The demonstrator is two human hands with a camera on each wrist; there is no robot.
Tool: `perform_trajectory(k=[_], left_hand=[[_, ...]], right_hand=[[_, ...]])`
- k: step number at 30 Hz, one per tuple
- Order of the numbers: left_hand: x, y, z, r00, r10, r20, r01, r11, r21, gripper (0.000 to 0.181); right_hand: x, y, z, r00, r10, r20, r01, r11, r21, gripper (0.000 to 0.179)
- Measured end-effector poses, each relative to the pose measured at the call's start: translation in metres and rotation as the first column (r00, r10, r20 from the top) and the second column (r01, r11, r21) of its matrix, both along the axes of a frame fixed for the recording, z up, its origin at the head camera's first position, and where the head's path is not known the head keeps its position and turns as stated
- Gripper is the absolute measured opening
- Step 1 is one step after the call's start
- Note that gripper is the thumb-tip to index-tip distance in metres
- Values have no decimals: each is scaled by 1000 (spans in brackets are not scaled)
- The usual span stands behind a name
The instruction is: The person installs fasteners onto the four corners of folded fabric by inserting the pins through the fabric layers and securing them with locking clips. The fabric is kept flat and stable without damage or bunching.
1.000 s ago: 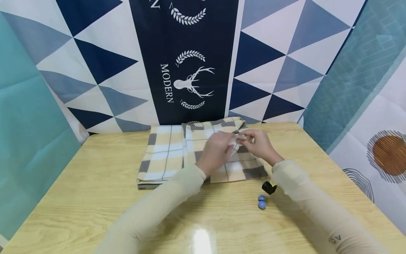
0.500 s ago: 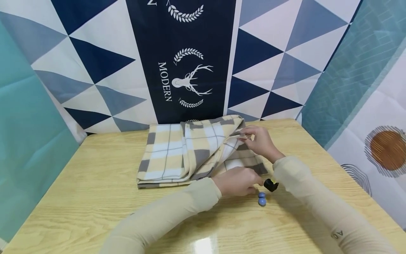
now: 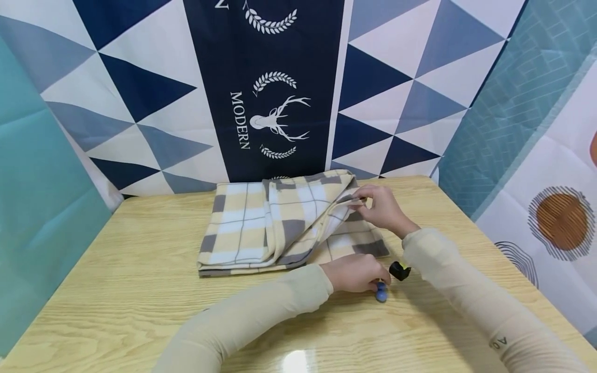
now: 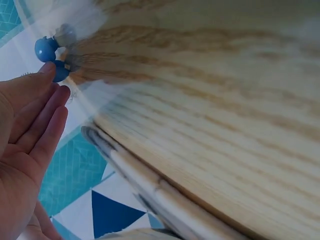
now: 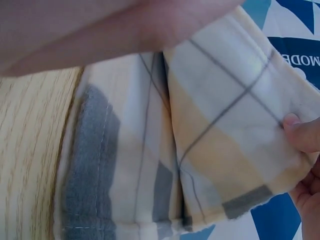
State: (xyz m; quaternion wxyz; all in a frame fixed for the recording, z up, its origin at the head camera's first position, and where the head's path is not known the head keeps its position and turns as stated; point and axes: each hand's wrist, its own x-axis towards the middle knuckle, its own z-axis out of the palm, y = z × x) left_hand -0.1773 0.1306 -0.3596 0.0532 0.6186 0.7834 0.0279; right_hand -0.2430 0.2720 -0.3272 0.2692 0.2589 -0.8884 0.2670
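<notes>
A plaid blanket point(image 3: 242, 223) in cream, white and grey lies folded at the back of the table. My right hand point(image 3: 380, 207) pinches a lifted corner of it between thumb and fingers; in the right wrist view that raised flap point(image 5: 225, 125) hangs from the hand. In front of the blanket, my left hand point(image 3: 356, 272) reaches down to two small blue round pieces lying close together. Its thumb and fingertips pinch one blue piece point(image 4: 61, 71). The other blue piece point(image 4: 46, 49) sits right beside it. Part of the grip is hidden behind the thumb.
A small black object with a bit of yellow point(image 3: 399, 271) lies just right of the left fingertips. The wooden table point(image 3: 116, 290) meets a patterned cloth wall point(image 3: 186, 103) close behind the blanket. Cloth panels stand at both sides.
My left hand has let go of the blanket and moved down and right to the blue pieces, taking hold of one. My right hand keeps holding the blanket corner in about the same place.
</notes>
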Motion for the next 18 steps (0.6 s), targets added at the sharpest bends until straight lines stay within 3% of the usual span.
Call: perform_trajectory(k=[10,15,18], left_hand=[[-4,-5,-3,999,-34,6,33,998,47,6],[-11,-20,9,999,-32,26,28,988,150,10],[-18,-32,23,997,-7,76,-15,960,278,14]], right_hand=[[-2,-1,2,1000,14,3,-13,999,-31,8],[-2,0,-1,999,30,-18,-30,999,-40,7],[-1,2,-2,999,37,-15,-38,998,-45,7]])
